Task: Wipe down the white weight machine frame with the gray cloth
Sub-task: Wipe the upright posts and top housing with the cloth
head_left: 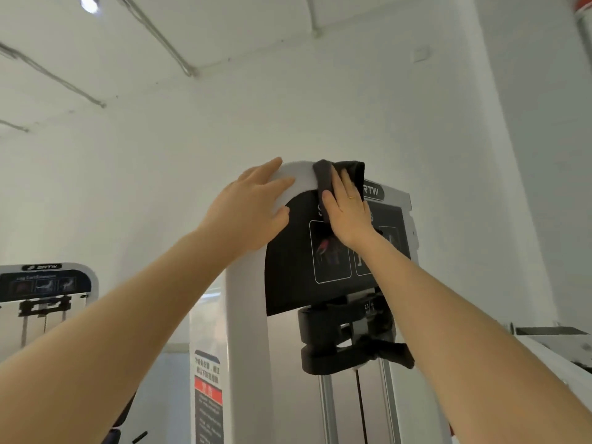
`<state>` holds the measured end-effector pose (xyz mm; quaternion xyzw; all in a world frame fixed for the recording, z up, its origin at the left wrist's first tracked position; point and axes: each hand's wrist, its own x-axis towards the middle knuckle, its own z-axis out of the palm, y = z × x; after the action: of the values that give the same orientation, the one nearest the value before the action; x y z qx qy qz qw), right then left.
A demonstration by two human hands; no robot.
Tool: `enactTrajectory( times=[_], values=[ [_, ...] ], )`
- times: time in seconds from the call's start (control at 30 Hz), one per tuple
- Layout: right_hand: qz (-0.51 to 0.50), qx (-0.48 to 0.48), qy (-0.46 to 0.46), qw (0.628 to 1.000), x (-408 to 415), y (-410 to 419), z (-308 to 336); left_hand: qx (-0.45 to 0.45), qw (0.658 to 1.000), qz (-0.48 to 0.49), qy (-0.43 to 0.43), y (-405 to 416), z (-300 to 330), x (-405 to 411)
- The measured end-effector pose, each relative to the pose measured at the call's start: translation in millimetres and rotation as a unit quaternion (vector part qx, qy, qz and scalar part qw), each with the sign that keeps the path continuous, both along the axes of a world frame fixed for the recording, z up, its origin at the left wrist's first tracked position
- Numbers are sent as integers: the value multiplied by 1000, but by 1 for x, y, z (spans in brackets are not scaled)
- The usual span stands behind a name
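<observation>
Both hands are up on the curved top of the white frame [296, 179], above a black placard [320, 251]. The right hand [347, 213] lies on the gray cloth [339, 174], fingers fairly straight, pressing it against the arch; the cloth is folded and draped over the crest, so part of it hangs behind. The left hand [253, 209] holds nothing: its fingers are spread and rest on the bare frame just left of the cloth, steadying.

The step in hand looks like wiping the top bend. To do it well, keep the palm flat so the cloth stays spread rather than bunched, and follow the curve down the left upright [246, 347] in overlapping passes, moving the left hand out of the way first. Wrap the cloth over the edge to catch the far side, which cannot be seen from here. Press firmly; the painted tube should take it. Skirt the placard's edge so the cloth does not snag there.
</observation>
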<state>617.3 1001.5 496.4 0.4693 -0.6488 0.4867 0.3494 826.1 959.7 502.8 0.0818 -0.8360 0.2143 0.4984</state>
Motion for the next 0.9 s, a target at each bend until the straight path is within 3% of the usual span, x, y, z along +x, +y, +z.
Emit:
enactTrajectory(
  times=[0.13, 0.27, 0.6, 0.9],
  values=[
    [11, -4, -55, 998, -30, 2, 7, -118, 980, 157, -32, 2, 14, -19],
    [10, -6, -126, 992, -57, 6, 8, -164, 954, 242, -64, 10, 32, -40],
    [54, -68, 52, 995, -32, 2, -8, -224, 927, 279, -115, 21, 51, -81],
    [43, -44, -56, 997, -135, 2, 8, -235, 907, 301, -176, 18, 58, -137]
  ],
)
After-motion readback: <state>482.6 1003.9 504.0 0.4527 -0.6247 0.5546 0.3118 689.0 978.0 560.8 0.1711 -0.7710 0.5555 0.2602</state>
